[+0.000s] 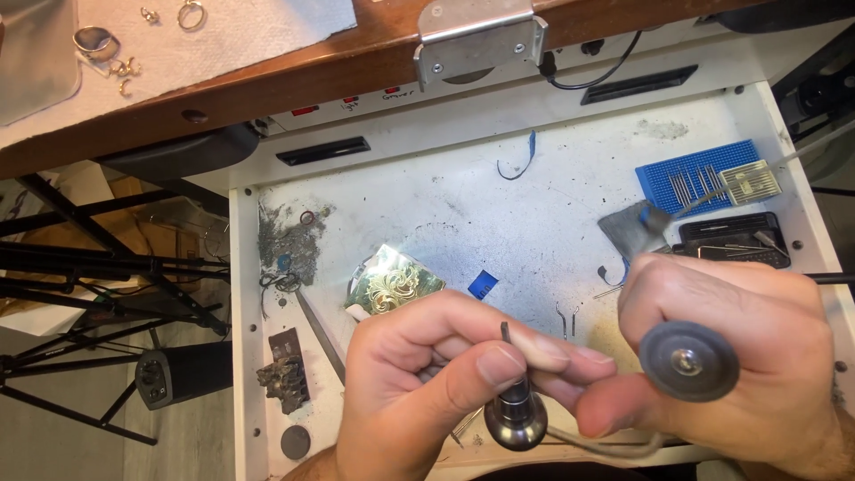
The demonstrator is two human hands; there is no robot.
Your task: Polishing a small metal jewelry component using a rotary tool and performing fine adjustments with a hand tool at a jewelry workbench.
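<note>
My left hand (427,374) pinches a thin dark metal piece (506,331) between thumb and forefinger, and it also holds a round metal-knobbed tool (515,419) just below. My right hand (730,356) grips a rotary handpiece whose grey abrasive disc (688,360) faces the camera, a little to the right of the pinched piece. A cord (606,443) loops below the two hands. Both hands hover over a white bench tray (534,205) dusted with filings.
On the tray lie a shiny engraved metal plate (392,283), a small blue piece (483,284), a blue bur holder (699,174), a black bur case (732,236) and a pile of filings (289,240). Rings (111,40) rest on paper on the wooden benchtop above.
</note>
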